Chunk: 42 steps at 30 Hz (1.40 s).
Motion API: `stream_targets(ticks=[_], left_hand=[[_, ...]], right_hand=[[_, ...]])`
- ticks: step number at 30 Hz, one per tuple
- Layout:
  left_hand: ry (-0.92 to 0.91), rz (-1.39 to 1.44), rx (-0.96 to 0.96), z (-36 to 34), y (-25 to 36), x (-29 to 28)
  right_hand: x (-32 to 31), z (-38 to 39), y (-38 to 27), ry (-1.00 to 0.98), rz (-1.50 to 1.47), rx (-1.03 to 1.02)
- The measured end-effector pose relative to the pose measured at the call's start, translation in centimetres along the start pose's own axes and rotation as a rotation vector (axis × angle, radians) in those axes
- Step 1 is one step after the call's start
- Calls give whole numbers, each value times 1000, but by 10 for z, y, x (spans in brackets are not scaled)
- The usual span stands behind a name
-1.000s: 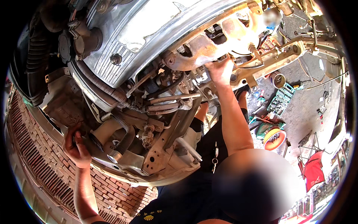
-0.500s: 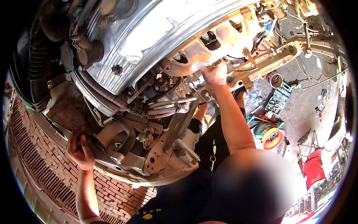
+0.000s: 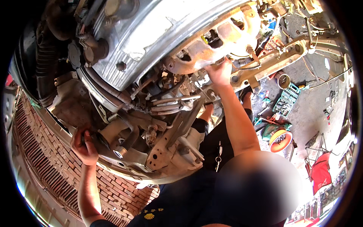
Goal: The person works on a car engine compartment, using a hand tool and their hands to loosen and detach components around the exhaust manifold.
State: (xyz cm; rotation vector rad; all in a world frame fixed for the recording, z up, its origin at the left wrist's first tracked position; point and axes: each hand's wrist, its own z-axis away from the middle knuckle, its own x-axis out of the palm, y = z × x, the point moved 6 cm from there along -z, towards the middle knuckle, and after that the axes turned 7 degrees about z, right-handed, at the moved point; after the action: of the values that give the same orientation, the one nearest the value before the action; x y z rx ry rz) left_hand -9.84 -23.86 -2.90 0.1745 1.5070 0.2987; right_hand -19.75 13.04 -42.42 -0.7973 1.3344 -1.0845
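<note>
My left hand [image 3: 84, 146] has its fingers curled round the front edge of the engine bay's body panel [image 3: 117, 166], beside a bracket and a ribbed hose [image 3: 131, 130]. My right hand [image 3: 220, 75] reaches up just below a rusty exhaust manifold [image 3: 214, 44], with its fingers bent and their tips hidden in the parts there. What they grip cannot be made out. The silver engine cover [image 3: 151, 24] lies above, with pipes and fittings [image 3: 171, 99] between my two hands.
A metal crossmember [image 3: 281, 56] runs right. On the ground beyond lie a teal socket case [image 3: 287, 100], an orange bowl of small parts [image 3: 280, 147], a can [image 3: 283, 79] and a red folding chair [image 3: 320, 170]. Brick paving [image 3: 117, 193] shows at lower left.
My left hand has shifted a little to the right in the picture, along with the engine bay around it. My right hand stays under the manifold with little visible movement.
</note>
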Motion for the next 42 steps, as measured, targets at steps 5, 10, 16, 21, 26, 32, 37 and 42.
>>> stream_targets(ticks=[5,10,16,21,26,32,37,42], left_hand=[[22,37,44,-2,4,-1],[-7,66,38,-4,7,2],[-16,6,10,-3,5,-1],[-46,1,8,-3,6,-3],[-59,-8,46,-5,5,1],[-47,18,60,-6,12,1],[32,79,-18,4,-10,-4],[19,115,-53,12,-18,-7]], right_hand=[[-1,-1,10,-33,6,61],[-3,-7,5,-232,590,120],[6,-13,31,-364,-296,565],[20,-21,3,-713,446,101],[51,-7,49,-733,267,156],[53,-4,55,-712,184,162],[62,3,68,-550,-47,294],[69,23,72,-227,-587,524]])
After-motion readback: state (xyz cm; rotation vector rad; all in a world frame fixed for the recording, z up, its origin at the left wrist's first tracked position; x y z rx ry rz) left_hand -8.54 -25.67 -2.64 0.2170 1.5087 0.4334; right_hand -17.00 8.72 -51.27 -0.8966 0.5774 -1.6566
